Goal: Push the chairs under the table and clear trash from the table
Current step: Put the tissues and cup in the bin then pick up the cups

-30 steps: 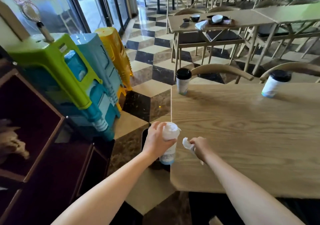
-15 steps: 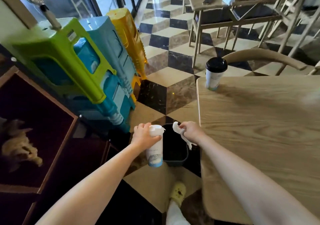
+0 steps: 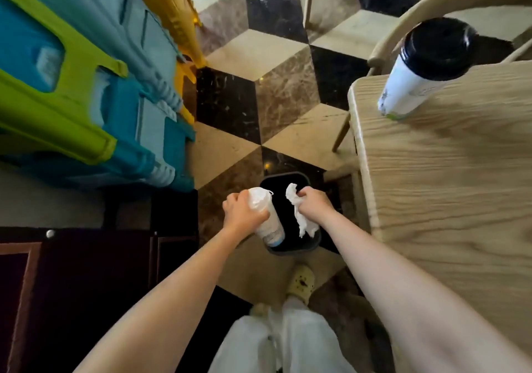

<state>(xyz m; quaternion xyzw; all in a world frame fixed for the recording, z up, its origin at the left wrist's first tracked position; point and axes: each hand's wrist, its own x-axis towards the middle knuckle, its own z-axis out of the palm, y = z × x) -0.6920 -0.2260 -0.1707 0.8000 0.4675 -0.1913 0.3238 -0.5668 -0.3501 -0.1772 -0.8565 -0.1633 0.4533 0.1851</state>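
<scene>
My left hand (image 3: 240, 210) grips a white paper cup with a clear lid (image 3: 266, 220), held tilted over the black trash bin (image 3: 296, 250) on the floor. A crumpled white napkin (image 3: 300, 217) hangs from my right hand (image 3: 312, 204), also above the bin's opening. Left of the wooden table (image 3: 449, 171) the bin stands beside the table's edge. A second paper cup with a black lid (image 3: 423, 64) stands upright at the table's far corner. A wooden chair (image 3: 403, 21) shows behind that corner, its back curving around it.
Stacked plastic stools in green, blue and yellow (image 3: 95, 70) fill the left side. A dark wooden cabinet (image 3: 86, 280) is at the lower left. My foot in a pale clog (image 3: 300, 282) stands just behind the bin on the checkered marble floor.
Both hands have moved off the table's edge and down over the bin, carrying the cup and napkin. The view has tilted steeply downward.
</scene>
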